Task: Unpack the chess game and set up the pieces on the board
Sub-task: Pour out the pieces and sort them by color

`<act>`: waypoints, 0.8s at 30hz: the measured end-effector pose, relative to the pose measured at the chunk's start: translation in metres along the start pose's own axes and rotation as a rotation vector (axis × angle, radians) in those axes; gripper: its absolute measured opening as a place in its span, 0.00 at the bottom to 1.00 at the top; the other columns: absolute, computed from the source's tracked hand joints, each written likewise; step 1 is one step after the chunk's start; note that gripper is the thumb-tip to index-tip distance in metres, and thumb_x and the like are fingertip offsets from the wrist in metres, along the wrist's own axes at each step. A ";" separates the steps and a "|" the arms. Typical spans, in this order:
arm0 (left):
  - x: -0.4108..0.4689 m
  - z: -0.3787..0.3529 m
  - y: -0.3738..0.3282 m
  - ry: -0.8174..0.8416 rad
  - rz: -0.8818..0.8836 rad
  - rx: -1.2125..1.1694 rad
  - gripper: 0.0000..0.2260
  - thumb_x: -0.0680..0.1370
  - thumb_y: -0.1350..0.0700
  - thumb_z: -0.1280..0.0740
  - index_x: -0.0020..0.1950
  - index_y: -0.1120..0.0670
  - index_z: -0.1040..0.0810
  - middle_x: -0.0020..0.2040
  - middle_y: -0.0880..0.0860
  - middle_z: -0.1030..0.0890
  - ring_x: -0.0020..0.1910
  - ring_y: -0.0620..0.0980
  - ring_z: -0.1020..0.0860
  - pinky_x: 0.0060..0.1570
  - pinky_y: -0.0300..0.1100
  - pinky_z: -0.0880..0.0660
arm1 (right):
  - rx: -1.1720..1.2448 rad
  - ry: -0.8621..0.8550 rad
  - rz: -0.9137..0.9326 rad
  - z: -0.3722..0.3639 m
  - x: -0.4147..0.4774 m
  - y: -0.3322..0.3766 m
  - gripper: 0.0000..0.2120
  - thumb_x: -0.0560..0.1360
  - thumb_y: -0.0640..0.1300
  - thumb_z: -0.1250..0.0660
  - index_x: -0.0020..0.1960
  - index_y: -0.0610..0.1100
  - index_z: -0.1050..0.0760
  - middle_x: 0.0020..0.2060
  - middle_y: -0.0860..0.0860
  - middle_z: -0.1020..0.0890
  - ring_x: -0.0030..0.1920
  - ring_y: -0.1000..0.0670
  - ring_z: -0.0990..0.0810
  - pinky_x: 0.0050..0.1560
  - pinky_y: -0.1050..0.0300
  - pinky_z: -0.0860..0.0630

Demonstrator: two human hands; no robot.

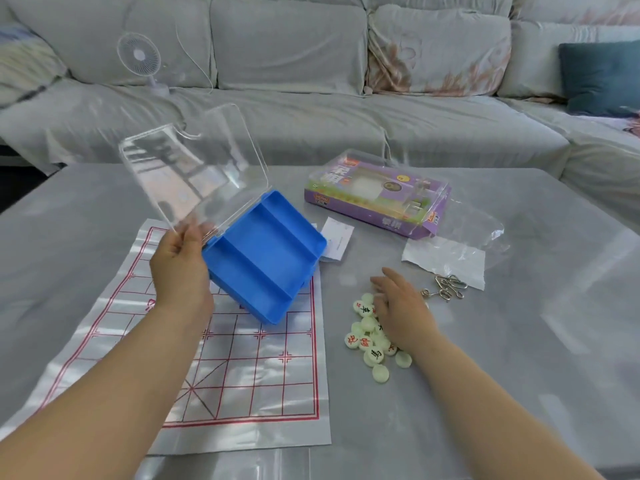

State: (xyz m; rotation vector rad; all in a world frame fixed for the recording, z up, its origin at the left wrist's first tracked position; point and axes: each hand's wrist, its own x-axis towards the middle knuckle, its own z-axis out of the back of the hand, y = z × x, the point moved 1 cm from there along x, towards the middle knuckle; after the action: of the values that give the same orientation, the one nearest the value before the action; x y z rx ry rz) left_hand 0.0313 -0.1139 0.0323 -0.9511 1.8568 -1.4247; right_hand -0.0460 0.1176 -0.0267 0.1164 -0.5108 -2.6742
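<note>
I have my left hand point(180, 271) holding the case point(266, 251) tilted above the board sheet point(242, 375), with its lid point(194, 171) raised behind the hand. My right hand point(401, 306) rests on the pile of pieces point(372, 341), which lies on the table point(519, 358) just right of the sheet. Just beyond that hand lies a wire puzzle point(446, 287), and farther behind it a plastic bag point(457, 251) and a package point(377, 195).

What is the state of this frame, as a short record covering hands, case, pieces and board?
left hand: grips blue case, tilted over board sheet
blue case: compartments empty, clear lid open
right hand: fingers straight, resting on chess pieces
chess pieces: heaped on table, right of board sheet
board sheet: spread flat, no pieces seen on it
</note>
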 end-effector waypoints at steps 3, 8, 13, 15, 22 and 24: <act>0.006 0.017 -0.001 -0.040 0.049 -0.037 0.06 0.80 0.57 0.42 0.46 0.52 0.26 0.43 0.49 0.24 0.46 0.50 0.28 0.45 0.44 0.28 | -0.056 0.049 0.030 -0.001 0.000 0.004 0.18 0.80 0.42 0.48 0.69 0.46 0.35 0.73 0.50 0.42 0.72 0.52 0.42 0.68 0.63 0.51; 0.005 0.030 -0.007 0.019 0.129 -0.157 0.11 0.78 0.60 0.40 0.56 0.48 0.27 0.55 0.49 0.22 0.48 0.48 0.23 0.39 0.39 0.27 | 0.110 -0.211 -0.047 0.004 -0.003 0.019 0.14 0.78 0.40 0.43 0.62 0.42 0.27 0.66 0.49 0.30 0.68 0.49 0.36 0.64 0.63 0.47; -0.001 0.030 -0.006 0.082 0.159 -0.246 0.16 0.80 0.59 0.44 0.67 0.49 0.34 0.57 0.52 0.25 0.53 0.49 0.23 0.50 0.43 0.25 | 0.708 -0.152 -0.174 0.007 -0.010 0.072 0.16 0.78 0.46 0.42 0.65 0.45 0.33 0.60 0.51 0.27 0.56 0.53 0.29 0.56 0.61 0.34; -0.004 0.031 -0.005 0.095 0.172 -0.248 0.18 0.80 0.59 0.45 0.70 0.49 0.36 0.57 0.51 0.26 0.53 0.49 0.24 0.50 0.43 0.25 | 0.955 0.011 -0.234 0.004 -0.011 0.092 0.20 0.79 0.47 0.43 0.69 0.45 0.39 0.62 0.51 0.29 0.53 0.53 0.27 0.54 0.59 0.30; 0.003 0.054 0.002 0.218 0.157 -0.030 0.16 0.80 0.54 0.44 0.68 0.46 0.34 0.60 0.49 0.26 0.55 0.49 0.25 0.41 0.39 0.23 | 1.426 0.302 -0.349 -0.011 -0.005 0.117 0.19 0.79 0.42 0.44 0.70 0.45 0.40 0.49 0.49 0.24 0.44 0.48 0.20 0.45 0.49 0.21; 0.010 0.063 0.002 0.247 0.139 0.063 0.14 0.80 0.51 0.44 0.65 0.46 0.32 0.62 0.49 0.26 0.58 0.51 0.26 0.45 0.42 0.24 | 1.418 0.304 -0.339 -0.010 -0.001 0.123 0.20 0.79 0.40 0.43 0.70 0.45 0.39 0.49 0.48 0.24 0.44 0.48 0.21 0.44 0.50 0.21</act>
State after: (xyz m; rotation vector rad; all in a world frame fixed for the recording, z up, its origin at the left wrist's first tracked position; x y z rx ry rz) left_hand 0.0766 -0.1560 0.0151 -0.6243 1.9977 -1.5615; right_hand 0.0035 0.0101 0.0091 1.0200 -2.2573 -1.9255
